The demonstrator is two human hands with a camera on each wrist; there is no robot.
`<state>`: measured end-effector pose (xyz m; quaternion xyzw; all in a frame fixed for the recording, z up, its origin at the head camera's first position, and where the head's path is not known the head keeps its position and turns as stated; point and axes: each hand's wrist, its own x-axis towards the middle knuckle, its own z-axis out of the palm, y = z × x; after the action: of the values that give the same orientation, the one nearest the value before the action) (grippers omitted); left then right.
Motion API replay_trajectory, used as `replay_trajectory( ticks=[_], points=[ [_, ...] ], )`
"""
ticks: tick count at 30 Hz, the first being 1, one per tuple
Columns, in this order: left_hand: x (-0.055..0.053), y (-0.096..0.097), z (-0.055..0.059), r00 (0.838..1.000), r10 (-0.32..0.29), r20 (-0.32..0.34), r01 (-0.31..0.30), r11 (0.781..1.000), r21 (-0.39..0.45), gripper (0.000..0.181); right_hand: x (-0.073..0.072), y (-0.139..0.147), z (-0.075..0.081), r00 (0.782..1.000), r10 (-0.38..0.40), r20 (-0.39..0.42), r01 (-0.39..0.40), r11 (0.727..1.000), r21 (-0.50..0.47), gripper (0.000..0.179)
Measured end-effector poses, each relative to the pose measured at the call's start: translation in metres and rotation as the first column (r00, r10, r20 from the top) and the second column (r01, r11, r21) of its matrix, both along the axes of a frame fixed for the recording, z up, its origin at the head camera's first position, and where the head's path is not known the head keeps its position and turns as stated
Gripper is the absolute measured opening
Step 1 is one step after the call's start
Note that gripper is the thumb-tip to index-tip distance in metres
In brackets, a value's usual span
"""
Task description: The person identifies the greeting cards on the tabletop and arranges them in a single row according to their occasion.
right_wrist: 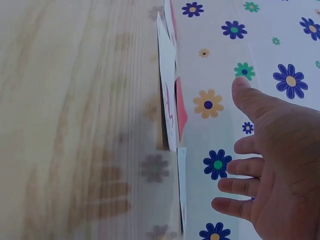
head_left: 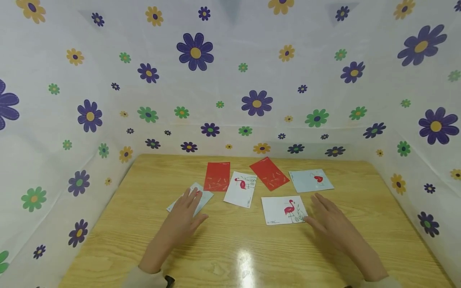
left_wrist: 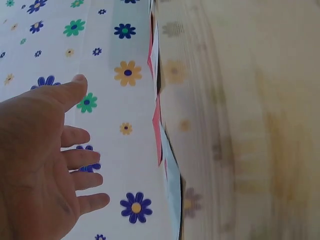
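Note:
My left hand [head_left: 183, 220] hovers over a pale blue card [head_left: 204, 199] at the left and partly covers it. In the left wrist view that hand [left_wrist: 45, 160] has its fingers spread, with nothing in them; the pale blue card [left_wrist: 172, 180] is seen edge-on. Nearest my right hand [head_left: 333, 224] lies a white flamingo card [head_left: 277, 210], its corner right by the thumb. Beyond those fingertips is another pale blue card with a red heart [head_left: 306, 181]. The right wrist view shows the right hand [right_wrist: 275, 170] with extended fingers and nothing held.
A second flamingo card [head_left: 234, 198] lies mid-table, between a red card [head_left: 216, 176] and another red card [head_left: 269, 174] farther back. The wooden table [head_left: 230, 236] is bounded behind and at both sides by a white flowered cloth [head_left: 223, 84].

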<state>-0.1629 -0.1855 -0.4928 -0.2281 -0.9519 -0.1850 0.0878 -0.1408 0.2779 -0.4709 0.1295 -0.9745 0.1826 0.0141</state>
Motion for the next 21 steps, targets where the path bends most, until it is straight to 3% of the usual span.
replay_trajectory(
  ticks=[6, 12, 15, 21],
  points=[
    [-0.003, 0.027, 0.001, 0.998, 0.026, -0.062, -0.027, 1.000, -0.009, 0.068, -0.009, -0.012, 0.002, 0.999, 0.044, -0.022, -0.044, 0.999, 0.002, 0.080],
    [-0.005, 0.057, -0.003, 0.994, 0.010, -0.111, -0.009, 1.000, 0.006, 0.065, -0.016, -0.023, 0.007, 0.995, 0.089, -0.040, -0.089, 0.996, 0.002, 0.078],
    [-0.002, 0.072, -0.004, 0.997, 0.007, -0.077, -0.005, 0.999, 0.033, 0.062, -0.020, -0.028, 0.008, 0.993, 0.107, -0.043, -0.108, 0.994, -0.005, 0.077],
    [0.004, 0.104, -0.002, 0.994, 0.040, 0.098, -0.050, 0.994, 0.095, 0.055, -0.028, -0.038, 0.007, 0.988, 0.142, -0.057, -0.143, 0.990, -0.015, 0.073]
  ],
)
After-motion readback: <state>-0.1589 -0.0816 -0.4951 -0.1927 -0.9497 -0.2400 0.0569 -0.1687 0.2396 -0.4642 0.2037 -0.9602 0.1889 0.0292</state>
